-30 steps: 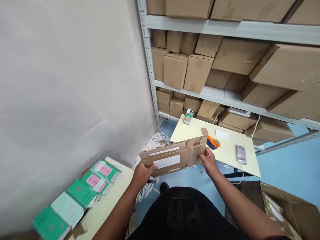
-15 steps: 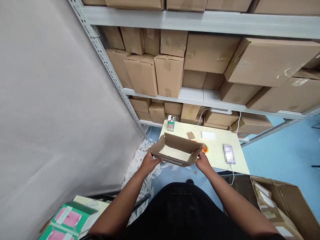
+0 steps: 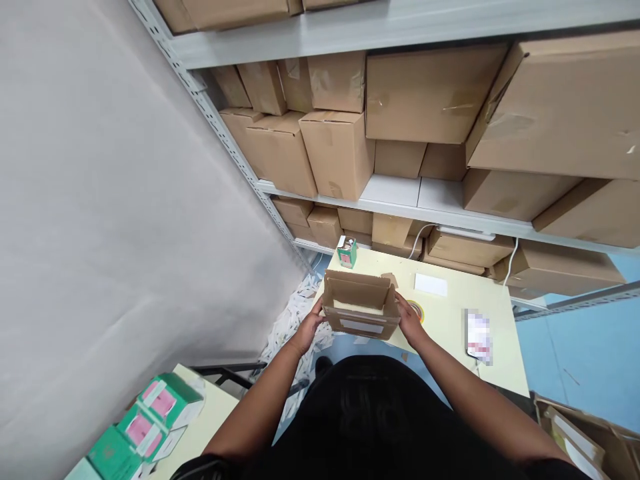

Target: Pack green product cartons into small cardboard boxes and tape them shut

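Note:
A small open-topped cardboard box [image 3: 357, 290] is held between my two hands over the near edge of the pale table. My left hand [image 3: 309, 328] is closed on its left end, and my right hand [image 3: 410, 321] grips its right end. A white label [image 3: 361, 327] shows on the side facing me. Something cream-coloured shows inside; I cannot tell whether it is the box's bottom or the table seen through it. Just beyond my right hand lies a roll of tape [image 3: 419, 311], partly hidden. A cardboard scrap [image 3: 391, 279] is behind the box.
On the table [image 3: 445, 320] stand a small green box [image 3: 347, 253], a white flat piece [image 3: 431, 285] and a blurred phone-like item [image 3: 479, 337]. Shelves of cartons [image 3: 333, 157] rise behind. Paper strips [image 3: 290, 327] litter the floor; green-and-pink boxes [image 3: 145, 433] sit lower left.
The cardboard box has tilted so its labelled side faces me more, and it has come nearer the table edge. Both hands keep hold of it. The view has shifted and turned slightly.

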The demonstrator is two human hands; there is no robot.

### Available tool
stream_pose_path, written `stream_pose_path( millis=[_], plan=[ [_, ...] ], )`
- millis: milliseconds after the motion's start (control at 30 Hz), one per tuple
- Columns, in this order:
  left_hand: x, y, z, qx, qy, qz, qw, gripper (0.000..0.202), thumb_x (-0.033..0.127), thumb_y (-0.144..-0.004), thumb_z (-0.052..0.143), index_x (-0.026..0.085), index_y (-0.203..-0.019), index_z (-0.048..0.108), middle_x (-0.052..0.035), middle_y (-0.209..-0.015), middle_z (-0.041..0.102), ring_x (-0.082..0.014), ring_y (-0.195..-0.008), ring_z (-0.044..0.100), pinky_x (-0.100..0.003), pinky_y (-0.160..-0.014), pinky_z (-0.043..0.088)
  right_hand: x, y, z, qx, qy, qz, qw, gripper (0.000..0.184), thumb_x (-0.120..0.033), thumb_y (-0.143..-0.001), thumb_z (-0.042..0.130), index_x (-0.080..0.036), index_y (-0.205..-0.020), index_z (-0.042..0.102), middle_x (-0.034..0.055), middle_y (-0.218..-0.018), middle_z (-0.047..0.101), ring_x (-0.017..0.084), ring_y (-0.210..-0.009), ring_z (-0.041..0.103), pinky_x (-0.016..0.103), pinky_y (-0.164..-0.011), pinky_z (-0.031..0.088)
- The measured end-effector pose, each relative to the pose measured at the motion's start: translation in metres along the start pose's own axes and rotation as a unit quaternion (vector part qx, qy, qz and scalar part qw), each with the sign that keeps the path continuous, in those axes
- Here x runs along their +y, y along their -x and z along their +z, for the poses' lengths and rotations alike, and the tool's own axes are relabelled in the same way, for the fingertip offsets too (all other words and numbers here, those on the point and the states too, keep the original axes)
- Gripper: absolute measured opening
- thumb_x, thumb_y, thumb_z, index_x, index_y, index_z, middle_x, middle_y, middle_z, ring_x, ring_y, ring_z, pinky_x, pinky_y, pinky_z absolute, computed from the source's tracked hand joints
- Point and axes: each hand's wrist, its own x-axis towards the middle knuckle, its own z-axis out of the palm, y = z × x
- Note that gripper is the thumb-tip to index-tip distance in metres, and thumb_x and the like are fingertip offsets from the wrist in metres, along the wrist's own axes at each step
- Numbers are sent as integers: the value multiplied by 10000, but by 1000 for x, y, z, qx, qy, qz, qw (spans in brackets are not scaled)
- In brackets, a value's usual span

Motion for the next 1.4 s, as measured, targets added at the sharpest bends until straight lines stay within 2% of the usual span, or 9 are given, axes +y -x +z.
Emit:
stream_pose_path(
  millis=[100,200,500,633,733,867,1100,1300,1400],
  plan=[
    [5,-17,-12,-16,71,-39,997,550,509,-999,315,230,-1439,489,-106,-1406,617,-268,-1242,605,-402,-933,545,-3,1,3,-13,-34,42,998,638,-681,-973,423,-249,-1399,621,89,-1404,662,304,-1353,565,488,-1126,454],
    [-1,-40,-19,6,38,-59,997,522,595,-910,543,203,-1256,553,-103,-1252,666,-251,-1091,651,-392,-908,550,-5,5,16,-19,-63,69,995,626,-686,-935,519,-266,-1389,617,73,-1422,650,306,-1344,576,474,-1128,462],
    [-34,-91,-41,-68,-110,97,987,1046,216,-678,760,247,-1608,282,-147,-1567,381,-181,-944,625,-365,-928,529,0,-9,66,185,-5,129,974,674,-580,-740,751,-197,-1271,593,111,-1169,697,273,-966,696,404,-831,586],
    [-39,-105,-53,-96,-105,188,972,712,179,-795,672,247,-1481,495,-105,-1495,483,-180,-960,635,-354,-946,538,-9,1,67,202,-39,129,970,463,-558,-819,639,-195,-1106,639,98,-1018,708,262,-893,678,390,-756,582],
    [-45,-112,-56,-81,-88,217,969,392,199,-858,633,201,-1250,651,-111,-1425,536,-208,-1058,652,-375,-993,539,-14,28,60,129,-106,106,980,417,-434,-849,533,-221,-1184,661,113,-1212,695,278,-1036,676,420,-822,588],
    [-47,-115,-61,-92,-73,264,957,300,261,-995,489,190,-1208,688,-129,-1434,557,-251,-1336,554,-425,-1149,448,-18,51,56,63,3,48,997,562,-352,-774,664,-277,-1326,596,95,-1467,552,277,-1261,584,417,-945,554],
    [-34,-109,-61,-99,-137,272,947,360,353,-998,537,185,-1302,628,-146,-1489,530,-278,-1381,516,-470,-1159,442,-26,7,75,173,159,108,966,480,-552,-788,703,-223,-1075,504,38,-914,632,229,-765,613,397,-735,529],
    [-17,-100,-30,37,-313,242,918,179,219,-971,538,203,-1078,681,-125,-1337,635,-301,-1217,579,-499,-1064,471,5,9,37,101,158,32,982,302,-455,-1008,355,-240,-915,546,47,-876,641,230,-850,621,362,-808,512],
    [-7,-97,-22,30,-405,244,881,223,131,-951,522,197,-1070,698,-121,-1286,670,-323,-1136,584,-522,-1014,457,38,11,7,90,328,82,937,293,-407,-975,432,-211,-1010,647,111,-1037,687,283,-1011,621,397,-903,475]
  ],
)
